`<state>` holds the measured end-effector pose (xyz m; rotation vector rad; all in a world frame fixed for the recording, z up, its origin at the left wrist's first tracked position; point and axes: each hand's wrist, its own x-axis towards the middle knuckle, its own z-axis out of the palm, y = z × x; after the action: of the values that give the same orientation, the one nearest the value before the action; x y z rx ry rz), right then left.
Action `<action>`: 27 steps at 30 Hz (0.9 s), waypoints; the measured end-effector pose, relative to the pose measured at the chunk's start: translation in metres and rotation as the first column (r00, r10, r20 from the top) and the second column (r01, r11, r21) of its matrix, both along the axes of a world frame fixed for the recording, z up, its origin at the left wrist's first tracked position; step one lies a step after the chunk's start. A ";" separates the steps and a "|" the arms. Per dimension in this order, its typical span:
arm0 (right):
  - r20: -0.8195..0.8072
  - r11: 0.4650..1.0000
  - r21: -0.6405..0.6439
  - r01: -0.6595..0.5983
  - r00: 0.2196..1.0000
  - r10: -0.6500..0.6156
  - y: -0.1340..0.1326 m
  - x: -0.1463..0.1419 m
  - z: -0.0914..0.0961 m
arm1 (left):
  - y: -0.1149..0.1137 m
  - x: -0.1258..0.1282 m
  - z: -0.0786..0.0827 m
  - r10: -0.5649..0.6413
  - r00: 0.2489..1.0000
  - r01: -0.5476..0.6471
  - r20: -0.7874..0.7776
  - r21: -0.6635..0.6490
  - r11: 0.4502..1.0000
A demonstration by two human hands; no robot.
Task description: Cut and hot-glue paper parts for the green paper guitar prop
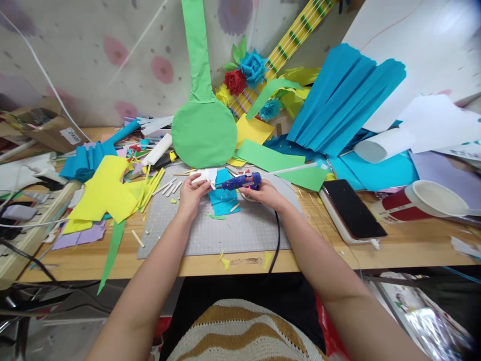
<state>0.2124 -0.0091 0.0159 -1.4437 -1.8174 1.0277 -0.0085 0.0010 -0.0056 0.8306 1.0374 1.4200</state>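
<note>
My right hand [265, 194] is wrapped round a blue hot glue gun [242, 181], its nozzle pointing left and a long glue stick [295, 169] sticking out of its back. My left hand [193, 193] pinches a small white piece [211, 184], perhaps a paper stick, close to the nozzle tip. Beneath the gun lies a crumpled blue paper piece [224, 200] on the grey cutting mat [210, 238]. Several short white sticks [171, 188] are scattered left of my left hand.
A green paper-covered banjo shape [205, 133] leans at the back. Yellow paper [107, 188] and a power strip [33, 230] are on the left. A phone [353, 208] and a paper cup [421, 200] stand right. The gun's black cord [277, 243] hangs over the table's front edge.
</note>
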 end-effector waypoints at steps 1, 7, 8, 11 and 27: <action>0.007 1.000 0.005 0.001 1.000 -0.001 0.000 0.000 -0.001 | 0.000 0.000 0.000 0.000 1.000 0.000 -0.003 -0.003 1.000; 0.000 0.999 0.052 -0.010 1.000 0.010 0.001 0.001 -0.001 | -0.001 0.000 0.001 -0.001 1.000 0.001 -0.007 -0.017 1.000; -0.001 0.999 0.047 -0.009 1.000 0.009 0.001 0.001 -0.001 | -0.001 0.000 0.002 -0.001 1.000 0.001 -0.011 -0.018 1.000; 0.005 0.999 0.042 -0.009 1.000 0.009 0.000 0.000 0.000 | -0.002 0.001 0.002 -0.004 1.000 0.003 -0.026 -0.021 1.000; -0.010 0.998 0.063 -0.003 1.000 0.004 0.002 0.000 -0.003 | -0.003 0.001 0.002 -0.028 0.998 0.026 -0.047 -0.040 0.999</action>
<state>0.2122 -0.0076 0.0129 -1.3956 -1.8293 0.9689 -0.0077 -0.0015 -0.0031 0.8502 1.0835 1.3586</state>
